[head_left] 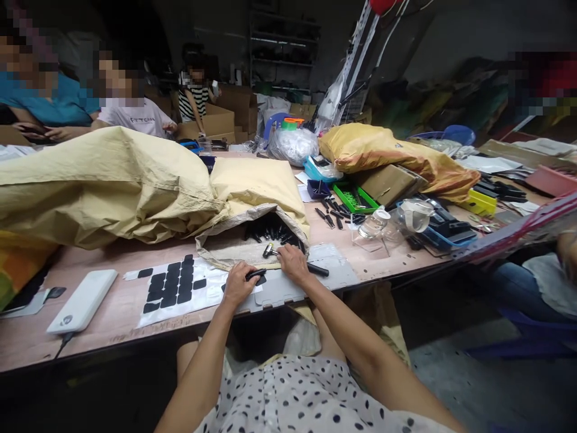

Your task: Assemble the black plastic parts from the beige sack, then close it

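My right hand (294, 263) is closed around a small hammer (319, 270). Its shiny head points left and its black handle sticks out to the right below the palm. Pinched in my left hand (240, 282) is a small black rod-like piece (255, 273), partly covered by the fingers. Both hands are over a light grey board (333, 261) at the table's front edge. Just beyond them lies an open cream sack (243, 211) with several black parts (270, 231) inside its mouth. Left of my left hand, black rounded pads (174, 282) lie on a white sheet (198, 302).
A white power bank (83, 300) with a cable lies at the left. Another large sack (103, 186) is behind it. To the right are a green tray (356, 198), loose black pieces (325, 218), a clear jar (374, 222) and a blue basket (444, 228). Several people sit around.
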`<action>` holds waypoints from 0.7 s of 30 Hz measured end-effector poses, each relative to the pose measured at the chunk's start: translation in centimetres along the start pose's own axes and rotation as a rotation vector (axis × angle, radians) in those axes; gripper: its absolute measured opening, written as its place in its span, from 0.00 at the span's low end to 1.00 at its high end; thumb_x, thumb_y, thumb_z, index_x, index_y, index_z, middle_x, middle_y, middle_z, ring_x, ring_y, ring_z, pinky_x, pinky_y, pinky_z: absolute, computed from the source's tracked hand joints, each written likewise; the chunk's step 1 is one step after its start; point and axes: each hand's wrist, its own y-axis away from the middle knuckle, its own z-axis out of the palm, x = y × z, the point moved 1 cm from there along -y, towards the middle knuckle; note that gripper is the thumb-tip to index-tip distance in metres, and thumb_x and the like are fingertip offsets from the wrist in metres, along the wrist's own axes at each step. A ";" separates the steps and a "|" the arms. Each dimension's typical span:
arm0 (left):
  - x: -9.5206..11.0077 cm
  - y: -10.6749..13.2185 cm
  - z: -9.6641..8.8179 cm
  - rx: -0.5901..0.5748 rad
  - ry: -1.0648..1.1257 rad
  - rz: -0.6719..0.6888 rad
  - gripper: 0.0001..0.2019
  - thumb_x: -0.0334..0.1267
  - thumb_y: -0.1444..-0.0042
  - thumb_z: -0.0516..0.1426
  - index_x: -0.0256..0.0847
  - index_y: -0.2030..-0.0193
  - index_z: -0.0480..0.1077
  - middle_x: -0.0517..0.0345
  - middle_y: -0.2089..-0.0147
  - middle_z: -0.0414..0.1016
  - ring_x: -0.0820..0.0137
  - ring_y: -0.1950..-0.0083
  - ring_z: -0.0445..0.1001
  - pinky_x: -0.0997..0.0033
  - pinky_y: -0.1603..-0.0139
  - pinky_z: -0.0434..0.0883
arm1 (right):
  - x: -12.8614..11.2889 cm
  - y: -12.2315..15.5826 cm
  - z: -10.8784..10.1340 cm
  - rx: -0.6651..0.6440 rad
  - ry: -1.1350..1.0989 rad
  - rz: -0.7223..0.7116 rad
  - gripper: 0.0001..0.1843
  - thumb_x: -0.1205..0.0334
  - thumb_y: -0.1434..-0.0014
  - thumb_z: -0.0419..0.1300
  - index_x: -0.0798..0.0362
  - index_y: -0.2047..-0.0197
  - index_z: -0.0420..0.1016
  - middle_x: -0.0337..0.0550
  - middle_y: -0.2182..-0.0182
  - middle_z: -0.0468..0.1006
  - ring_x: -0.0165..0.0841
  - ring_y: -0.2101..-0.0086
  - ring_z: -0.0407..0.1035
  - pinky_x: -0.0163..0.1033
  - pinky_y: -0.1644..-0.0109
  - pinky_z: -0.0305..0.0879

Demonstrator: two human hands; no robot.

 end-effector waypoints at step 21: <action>5.5 9.7 -0.3 -0.455 0.203 -0.005 0.12 0.44 0.39 0.56 0.49 0.54 0.78 0.56 0.59 0.83 0.63 0.59 0.79 0.66 0.54 0.74 | -1.2 0.1 0.6 0.043 0.011 0.025 0.10 0.62 0.34 0.56 0.50 0.52 0.75 0.48 0.59 0.75 0.40 0.58 0.64 0.41 0.56 0.57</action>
